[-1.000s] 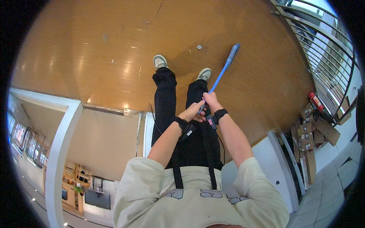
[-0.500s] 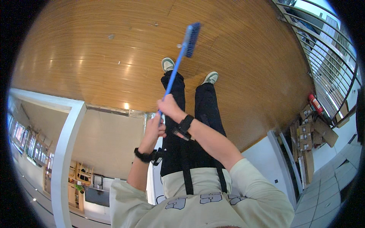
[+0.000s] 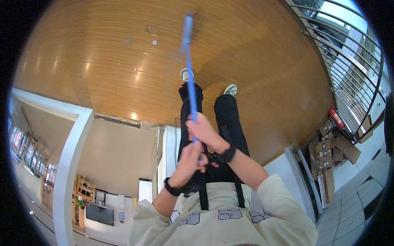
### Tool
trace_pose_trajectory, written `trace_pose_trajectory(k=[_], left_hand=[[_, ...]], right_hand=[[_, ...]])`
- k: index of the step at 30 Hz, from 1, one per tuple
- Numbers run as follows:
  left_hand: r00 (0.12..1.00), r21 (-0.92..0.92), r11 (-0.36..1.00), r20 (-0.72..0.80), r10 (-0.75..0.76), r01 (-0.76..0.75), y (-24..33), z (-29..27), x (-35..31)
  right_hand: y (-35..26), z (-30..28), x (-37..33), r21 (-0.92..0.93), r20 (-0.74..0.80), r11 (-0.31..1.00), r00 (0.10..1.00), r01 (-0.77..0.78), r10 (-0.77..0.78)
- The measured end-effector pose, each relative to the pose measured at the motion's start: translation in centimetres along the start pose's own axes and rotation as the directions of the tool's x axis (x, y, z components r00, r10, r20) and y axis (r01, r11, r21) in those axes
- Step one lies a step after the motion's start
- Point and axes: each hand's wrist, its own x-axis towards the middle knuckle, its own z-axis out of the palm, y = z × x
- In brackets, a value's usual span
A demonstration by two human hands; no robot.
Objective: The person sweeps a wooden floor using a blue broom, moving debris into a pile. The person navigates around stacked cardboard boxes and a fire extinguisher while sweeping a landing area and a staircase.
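Observation:
Both hands are wrapped round the handle of a blue broom (image 3: pixel 191 92). My left hand (image 3: pixel 189 161) grips it near its top end, close to my waist. Further down the handle, my right hand (image 3: pixel 204 130) is closed on it in front of my thighs. The broom head (image 3: pixel 187 30) is blurred and lies beyond my left shoe (image 3: pixel 186 76). Left of it, a small whitish scrap (image 3: pixel 154 42) and a few other bits of litter (image 3: pixel 127 41) are on the brown wood-look floor (image 3: pixel 94 45).
A metal railing (image 3: pixel 336 61) runs along the right side. Near its end are a red fire extinguisher (image 3: pixel 336 119) and a pile of flattened cardboard boxes (image 3: pixel 325 152). A white post (image 3: pixel 67 176) stands at the left, with a screen (image 3: pixel 99 214) behind it.
The broom head has swung left and away from me, while both hands have shifted right and closer to my body. A whitish scrap now shows further left on the floor.

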Motion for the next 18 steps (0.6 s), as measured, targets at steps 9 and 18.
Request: trace_pose_trajectory(k=[9, 18], left_hand=[[0.896, 0.111, 0.992, 0.431, -0.104, 0.062, -0.4, 4.2, 8.8], [0.972, -0.031, 1.0, 0.236, 0.003, 0.004, 7.4, 2.2, 14.8]], right_hand=[[1.3, -11.9, -0.9, -0.103, -0.423, 0.989, 0.905, -0.106, 0.053], [-5.2, -11.8, 10.7, -0.163, -0.25, 0.984, 0.968, -0.068, 0.025]])
